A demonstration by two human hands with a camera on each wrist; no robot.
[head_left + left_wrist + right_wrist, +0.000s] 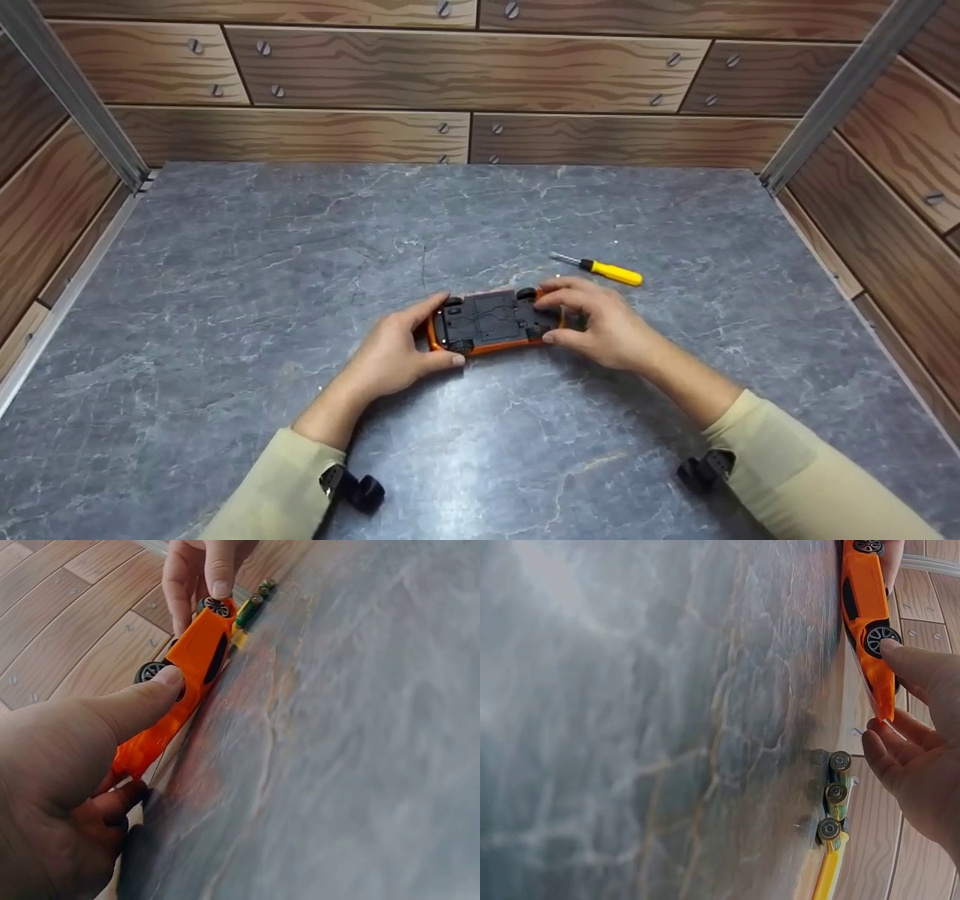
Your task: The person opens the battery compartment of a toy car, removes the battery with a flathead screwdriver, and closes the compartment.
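An orange toy car (486, 318) lies upside down, its black underside and wheels facing up. My left hand (391, 351) grips its left end, thumb along the near side and fingers at the far side. At the other end, my right hand (606, 321) holds the car with thumb on the near side and fingertips over the far wheel. In the left wrist view the car's orange side (196, 649) shows beneath the left thumb. The right thumb presses by a wheel (882, 640) in the right wrist view.
A yellow-handled screwdriver (616, 272) lies beyond my right hand. Three small batteries (836, 793) sit near its handle in the right wrist view. Wood-patterned walls (465, 71) and metal posts (832, 94) bound the grey marbled table (262, 247).
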